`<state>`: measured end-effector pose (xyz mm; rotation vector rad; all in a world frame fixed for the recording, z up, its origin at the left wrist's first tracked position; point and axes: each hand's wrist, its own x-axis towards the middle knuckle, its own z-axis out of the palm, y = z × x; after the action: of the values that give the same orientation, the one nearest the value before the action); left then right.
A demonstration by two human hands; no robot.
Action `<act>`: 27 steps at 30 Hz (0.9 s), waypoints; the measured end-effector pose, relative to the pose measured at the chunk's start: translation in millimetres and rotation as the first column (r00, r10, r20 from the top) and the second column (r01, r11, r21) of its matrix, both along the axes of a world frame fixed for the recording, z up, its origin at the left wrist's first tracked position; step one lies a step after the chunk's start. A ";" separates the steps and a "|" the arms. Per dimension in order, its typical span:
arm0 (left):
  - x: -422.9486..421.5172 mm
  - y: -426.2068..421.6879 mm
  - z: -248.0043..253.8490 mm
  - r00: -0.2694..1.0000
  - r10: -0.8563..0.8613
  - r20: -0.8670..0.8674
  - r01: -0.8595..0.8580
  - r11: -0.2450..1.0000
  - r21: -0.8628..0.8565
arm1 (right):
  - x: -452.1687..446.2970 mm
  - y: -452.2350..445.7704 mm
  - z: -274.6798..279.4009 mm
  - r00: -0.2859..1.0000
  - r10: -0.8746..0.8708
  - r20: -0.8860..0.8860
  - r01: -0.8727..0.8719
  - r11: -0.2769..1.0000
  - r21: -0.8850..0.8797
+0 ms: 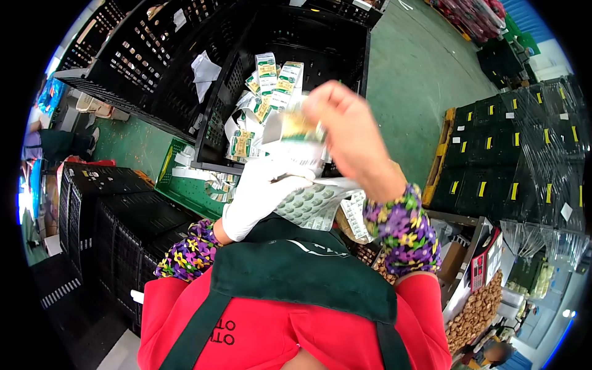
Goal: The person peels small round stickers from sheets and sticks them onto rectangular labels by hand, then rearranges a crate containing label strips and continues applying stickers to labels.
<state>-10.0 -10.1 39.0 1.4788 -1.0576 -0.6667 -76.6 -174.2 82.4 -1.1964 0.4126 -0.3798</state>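
Note:
My left hand (262, 191), in a white glove, is closed on a printed plastic bag (308, 206) in front of my chest. Bare and blurred by motion, my right hand (348, 126) is raised over the bag, its fingers pinched at a green-and-white label strip (299, 132). Behind the hands, more label strips (266, 80) lie in a loose heap in a black crate (327, 37).
A green crate (188, 191) with label strips stands at the left, beside stacked black crates (114, 216). Wrapped crates (487, 142) stand on a pallet at the right. Brown produce (475, 311) lies near a calculator (478, 271). Another person (55, 142) is at the far left.

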 end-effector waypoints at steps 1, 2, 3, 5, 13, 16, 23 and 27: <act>-1.1 0.6 -2.4 1.000 0.000 0.002 0.000 1.000 0.003 | 8.8 -10.2 6.5 0.990 -0.099 0.097 0.093 0.994 0.060; -2.5 0.5 -6.9 0.998 -0.023 0.055 0.023 1.000 -0.002 | 16.9 -24.7 12.0 0.979 -0.186 0.079 0.184 0.982 0.039; -3.0 0.9 -9.1 0.993 -0.043 0.109 0.044 0.999 -0.007 | 20.6 -34.7 15.2 0.967 -0.218 0.134 0.212 0.976 0.054; -0.8 3.7 -5.7 0.998 0.023 0.065 -0.028 0.997 0.067 | 21.2 -40.4 17.5 0.948 -0.293 0.125 0.297 0.955 -0.019; 6.0 3.0 -1.2 0.957 0.285 -0.049 -0.283 0.958 0.044 | -15.0 22.0 -4.3 0.954 -0.154 -0.258 0.067 0.946 -0.316; 1.7 0.6 7.8 0.959 0.284 0.016 -0.285 0.958 0.040 | -12.5 29.1 -18.9 0.945 -0.150 -0.291 0.026 0.920 -0.390; 3.4 7.5 9.8 0.964 0.260 -0.051 -0.261 0.965 -0.010 | -18.2 2.8 3.4 0.841 -0.264 -0.472 -0.204 0.652 -0.730; 6.0 7.2 1.8 0.990 0.125 -0.063 -0.124 0.992 0.022 | -9.9 -0.9 -10.7 0.909 0.209 -0.360 -0.348 0.855 -0.384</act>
<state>-4.0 -2.9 40.8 1.5160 -0.9043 -0.6327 -86.5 -175.0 71.6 -1.7502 0.4201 -0.0218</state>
